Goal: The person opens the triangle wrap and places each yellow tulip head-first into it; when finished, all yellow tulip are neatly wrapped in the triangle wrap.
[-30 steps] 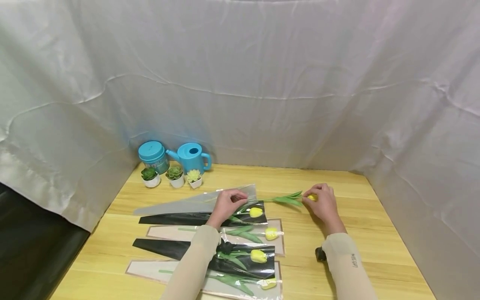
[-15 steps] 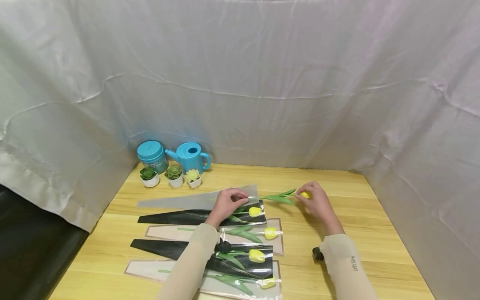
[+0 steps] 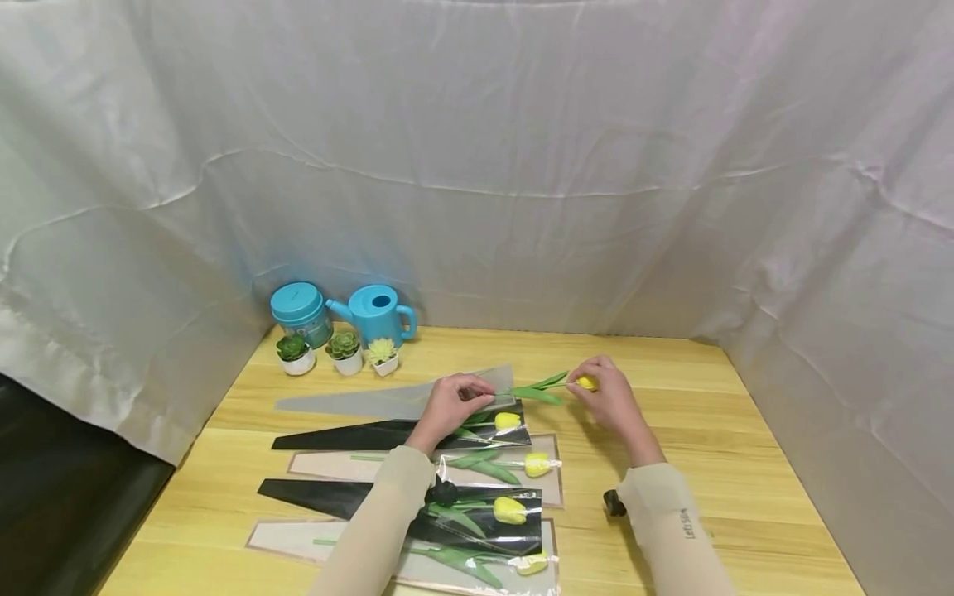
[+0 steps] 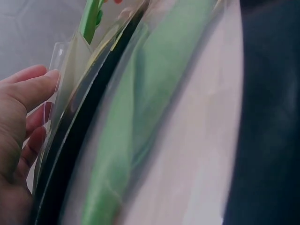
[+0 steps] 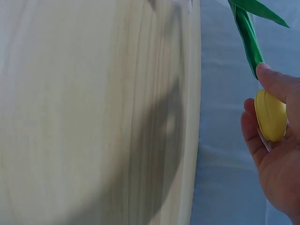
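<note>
My right hand (image 3: 611,399) pinches a yellow artificial tulip (image 3: 538,396) by its stem just under the bloom. In the right wrist view the yellow bloom (image 5: 271,116) sits within the curve of the fingers, below green leaves. The lower stem and leaf bases reach into the mouth of a translucent grey flower sleeve (image 3: 387,402) at the back of the row. At that mouth, my left hand (image 3: 450,407) holds the sleeve's edge between thumb and fingers. The left wrist view shows the left hand (image 4: 18,110) on the clear film, with a green leaf above it.
Nearer me, several sleeved tulips lie in a row, in black sleeves (image 3: 320,434) and pale ones (image 3: 328,463). Back left stand a blue watering can (image 3: 376,319), a blue lidded tin (image 3: 298,305) and small potted succulents (image 3: 345,354). Grey curtain (image 3: 477,207) encloses the table (image 3: 715,414).
My right hand has moved left with the tulip, sliding its stem and leaf bases farther into the grey sleeve. The left hand has stayed at the sleeve's mouth.
</note>
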Demonstrator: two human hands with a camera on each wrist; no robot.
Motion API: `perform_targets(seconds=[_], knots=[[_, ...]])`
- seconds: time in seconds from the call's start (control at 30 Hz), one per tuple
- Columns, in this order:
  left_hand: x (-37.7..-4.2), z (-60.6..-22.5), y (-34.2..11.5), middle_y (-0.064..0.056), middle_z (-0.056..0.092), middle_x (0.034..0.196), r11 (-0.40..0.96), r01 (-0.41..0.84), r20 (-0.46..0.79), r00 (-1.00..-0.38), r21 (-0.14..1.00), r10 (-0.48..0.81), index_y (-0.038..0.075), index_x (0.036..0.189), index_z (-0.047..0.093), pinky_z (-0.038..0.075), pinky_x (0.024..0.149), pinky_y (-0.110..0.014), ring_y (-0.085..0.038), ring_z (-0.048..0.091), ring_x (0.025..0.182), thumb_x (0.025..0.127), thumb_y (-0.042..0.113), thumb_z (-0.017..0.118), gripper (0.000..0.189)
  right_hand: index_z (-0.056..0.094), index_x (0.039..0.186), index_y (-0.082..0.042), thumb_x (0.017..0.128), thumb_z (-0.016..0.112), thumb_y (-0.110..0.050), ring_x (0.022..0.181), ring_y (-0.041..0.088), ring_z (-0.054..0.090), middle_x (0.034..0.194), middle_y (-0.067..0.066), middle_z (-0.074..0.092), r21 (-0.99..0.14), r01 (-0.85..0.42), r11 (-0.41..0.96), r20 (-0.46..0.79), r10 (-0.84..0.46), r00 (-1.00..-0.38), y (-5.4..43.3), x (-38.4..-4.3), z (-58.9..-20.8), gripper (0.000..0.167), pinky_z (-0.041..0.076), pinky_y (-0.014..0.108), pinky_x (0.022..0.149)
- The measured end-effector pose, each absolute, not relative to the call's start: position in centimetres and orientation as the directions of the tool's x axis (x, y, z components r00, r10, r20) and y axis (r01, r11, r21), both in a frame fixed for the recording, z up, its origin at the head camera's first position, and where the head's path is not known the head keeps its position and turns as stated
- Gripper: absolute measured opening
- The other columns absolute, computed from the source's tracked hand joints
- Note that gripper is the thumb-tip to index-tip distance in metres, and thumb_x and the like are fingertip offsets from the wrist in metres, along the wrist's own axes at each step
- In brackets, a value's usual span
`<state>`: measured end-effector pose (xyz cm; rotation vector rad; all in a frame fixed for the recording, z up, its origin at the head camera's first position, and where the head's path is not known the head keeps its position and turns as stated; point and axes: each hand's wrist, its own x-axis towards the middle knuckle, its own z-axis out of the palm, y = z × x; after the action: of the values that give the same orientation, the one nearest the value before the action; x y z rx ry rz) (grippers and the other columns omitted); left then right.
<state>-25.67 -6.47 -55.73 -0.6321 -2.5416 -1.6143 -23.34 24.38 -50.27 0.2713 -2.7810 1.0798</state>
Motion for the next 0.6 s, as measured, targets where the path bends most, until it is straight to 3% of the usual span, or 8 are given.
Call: perform_targets(seconds=[0.6], knots=[[-25.0, -55.5, -5.5, 0.006, 0.076, 0.103, 0.289, 0.424, 0.324, -0.885, 0.858, 0.335, 0.024, 0.103, 0.082, 0.057, 0.073, -0.028, -0.009, 0.067, 0.085, 0.092, 0.027, 0.081, 0.011, 0.076, 0.101, -0.007, 0.094, 0.077, -0.013, 0.112, 0.036, 0.061, 0.116, 0.013, 0.063, -0.646, -0.226, 0.729, 0.201, -0.123, -0.972, 21.7, -23.4, -50.6, 0.009, 0.05, 0.056, 0.103]])
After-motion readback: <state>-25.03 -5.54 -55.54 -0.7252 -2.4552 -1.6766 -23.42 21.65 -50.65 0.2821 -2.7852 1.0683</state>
